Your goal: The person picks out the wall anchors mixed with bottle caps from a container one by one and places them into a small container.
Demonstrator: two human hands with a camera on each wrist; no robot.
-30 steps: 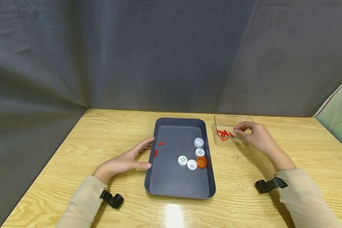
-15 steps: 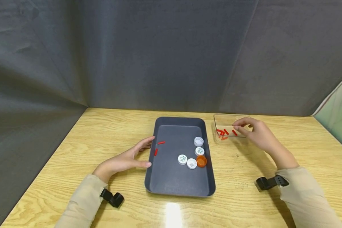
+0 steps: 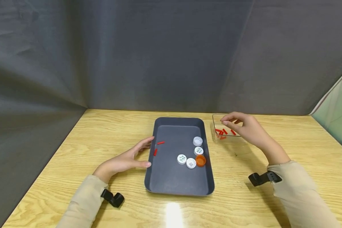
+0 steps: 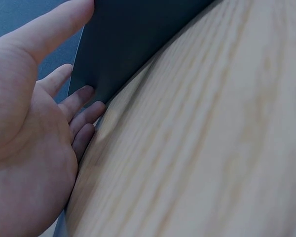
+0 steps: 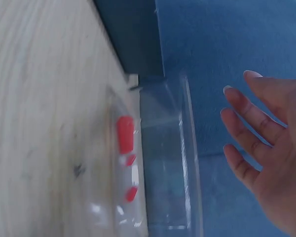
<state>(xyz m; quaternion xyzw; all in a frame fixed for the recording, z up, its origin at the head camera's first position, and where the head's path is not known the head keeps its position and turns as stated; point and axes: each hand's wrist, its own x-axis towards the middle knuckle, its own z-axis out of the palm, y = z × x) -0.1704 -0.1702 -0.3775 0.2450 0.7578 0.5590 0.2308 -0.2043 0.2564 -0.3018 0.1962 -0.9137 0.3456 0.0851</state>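
Note:
My left hand (image 3: 125, 160) rests against the left side of the dark grey tray (image 3: 182, 186), thumb and fingers spread and straight along its wall. In the left wrist view the fingertips (image 4: 91, 109) lie right at the tray's outer side. My right hand (image 3: 246, 128) hovers above the clear plastic box (image 3: 213, 118), fingers loosely bent. In the right wrist view, thumb and index fingertip stand apart, and no piece shows between them. Several short red sticks (image 3: 224, 131) lie in the box. Two more red sticks (image 3: 161, 142) lie near the tray's left wall.
Inside the tray sit several bottle caps: white caps (image 3: 191, 163), some with green print, and an orange cap (image 3: 200, 160). The tray and box stand side by side on a wooden table (image 3: 114, 126). A dark cloth (image 3: 171, 57) rises behind the table.
My right hand has lifted and shifted left over the box. One red stick in the box, near the fingers earlier, has shifted slightly and turned. The left hand and tray stay in place.

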